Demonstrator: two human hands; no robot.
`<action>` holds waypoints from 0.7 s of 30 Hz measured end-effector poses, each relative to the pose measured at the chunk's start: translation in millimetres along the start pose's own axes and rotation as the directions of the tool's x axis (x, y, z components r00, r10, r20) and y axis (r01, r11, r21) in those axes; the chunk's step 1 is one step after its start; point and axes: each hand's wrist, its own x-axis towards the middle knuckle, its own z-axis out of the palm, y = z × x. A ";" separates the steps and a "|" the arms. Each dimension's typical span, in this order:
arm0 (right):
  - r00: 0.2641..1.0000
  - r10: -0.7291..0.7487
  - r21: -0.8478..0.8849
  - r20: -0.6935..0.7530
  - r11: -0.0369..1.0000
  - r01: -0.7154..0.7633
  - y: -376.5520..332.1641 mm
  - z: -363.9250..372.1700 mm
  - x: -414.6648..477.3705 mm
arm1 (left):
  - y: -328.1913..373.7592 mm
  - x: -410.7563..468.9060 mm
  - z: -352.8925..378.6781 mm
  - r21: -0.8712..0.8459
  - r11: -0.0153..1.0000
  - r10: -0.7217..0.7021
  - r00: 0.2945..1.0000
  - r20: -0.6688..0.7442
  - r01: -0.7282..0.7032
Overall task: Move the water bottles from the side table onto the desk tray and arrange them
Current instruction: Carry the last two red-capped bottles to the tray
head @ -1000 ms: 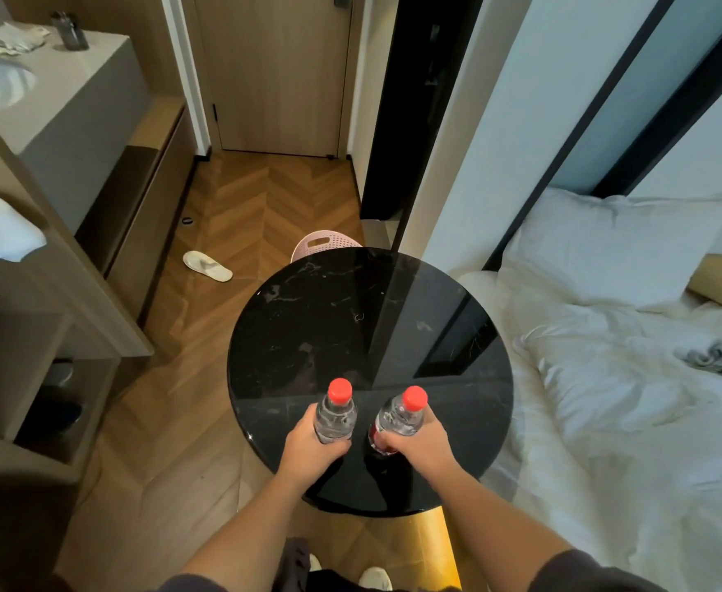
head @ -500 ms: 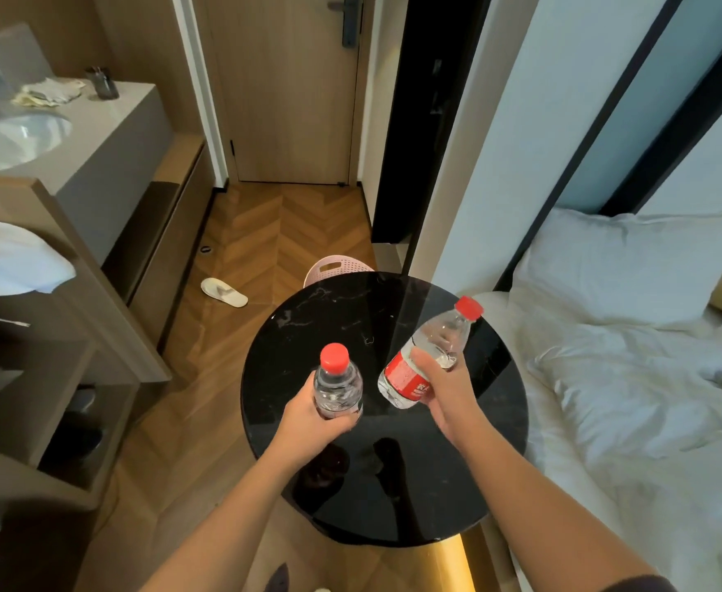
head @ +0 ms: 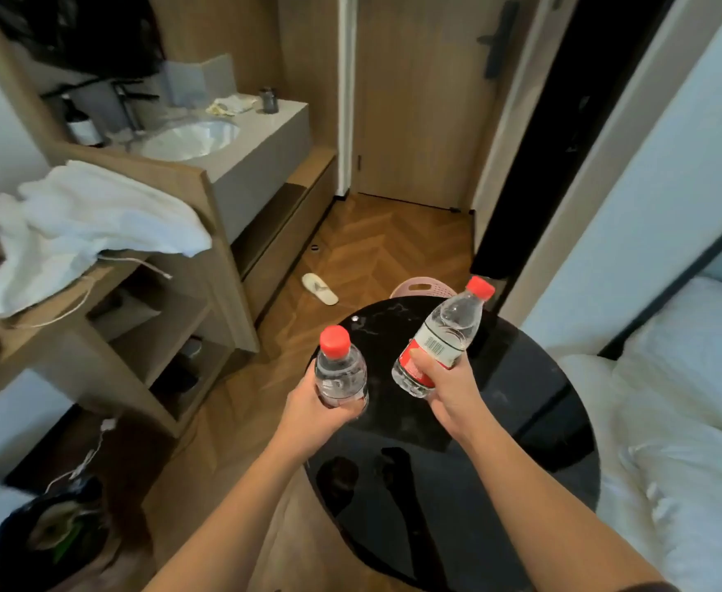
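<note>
My left hand [head: 312, 410] grips a clear water bottle [head: 340, 371] with a red cap, held nearly upright above the left edge of the round black side table [head: 521, 420]. My right hand [head: 451, 388] grips a second clear bottle [head: 444, 339] with a red cap and a red-and-white label, tilted with its cap pointing up and to the right. Both bottles are lifted off the tabletop. No desk tray shows in this view.
A wooden shelf unit [head: 171, 318] with a white towel [head: 81, 220] draped over it stands at left, a sink counter [head: 231, 143] behind it. A slipper [head: 319, 288] lies on the wood floor and a pink basket [head: 421, 288] behind the table. A bed [head: 684, 420] fills the right side.
Both bottles were lifted off the table, and the right one tilted. The view has swung left and up, bringing the shelf unit, towel and sink into sight.
</note>
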 end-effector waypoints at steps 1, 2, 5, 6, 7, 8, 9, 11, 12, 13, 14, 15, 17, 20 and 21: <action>0.999 0.009 -0.023 0.034 1.000 -0.009 -0.3 1.8 3.5 | 0.8 -4.0 -1.7 -0.013 1.000 -0.007 0.999 -0.048 0.007; 0.998 0.019 -0.051 0.068 0.999 -0.016 0.4 3.5 7.2 | 1.2 -8.4 -2.8 -0.032 0.999 -0.017 0.995 -0.095 0.014; 0.981 0.052 -0.156 0.186 0.987 -0.023 8.4 9.3 13.7 | 2.4 -25.7 -5.0 -0.099 0.995 -0.057 0.971 -0.233 0.034; 0.971 0.068 -0.182 0.231 0.983 -0.025 11.6 12.5 14.0 | 3.7 -32.6 -5.7 -0.112 0.993 -0.067 0.961 -0.267 0.038; 0.958 0.083 -0.206 0.273 0.978 -0.026 14.6 16.7 13.5 | 4.6 -39.7 -6.7 -0.126 0.991 -0.075 0.952 -0.298 0.039; 0.944 0.097 -0.230 0.314 0.973 -0.023 17.3 22.0 11.7 | 5.1 -47.4 -7.9 -0.144 0.989 -0.084 0.940 -0.332 0.038; 0.929 0.111 -0.253 0.352 0.967 -0.019 19.6 27.8 9.0 | 5.6 -55.7 -9.5 -0.164 0.986 -0.098 0.924 -0.369 0.039; 0.893 0.147 -0.296 0.425 0.955 -0.017 25.6 40.8 2.0 | 8.1 -74.5 -14.0 -0.187 0.981 -0.130 0.885 -0.448 0.049; 0.870 0.164 -0.318 0.464 0.948 -0.010 29.3 48.0 -2.1 | 9.0 -84.3 -16.6 -0.192 0.980 -0.139 0.862 -0.487 0.049; 0.845 0.181 -0.337 0.503 0.941 -0.001 33.2 55.8 -6.8 | 9.4 -94.8 -19.9 -0.196 0.979 -0.145 0.838 -0.526 0.046; 0.820 0.197 -0.352 0.537 0.936 0.006 37.7 64.0 -12.0 | 9.4 -106.1 -23.3 -0.202 0.979 -0.150 0.813 -0.563 0.041; 0.796 0.213 -0.362 0.567 0.932 0.009 42.1 72.2 -17.3 | 9.1 -117.6 -27.1 -0.206 0.978 -0.156 0.787 -0.597 0.037; 0.742 0.247 -0.384 0.623 0.923 0.015 50.4 90.5 -30.2 | 7.3 -142.1 -36.8 -0.196 0.980 -0.156 0.731 -0.665 0.031; 0.649 0.286 -0.420 0.705 0.906 0.057 64.3 120.2 -53.6 | 3.7 -182.9 -54.7 -0.172 0.984 -0.158 0.634 -0.757 0.040; 0.619 0.296 -0.433 0.728 0.898 0.080 69.1 130.7 -62.7 | 2.3 -197.1 -61.1 -0.168 0.985 -0.161 0.596 -0.787 0.044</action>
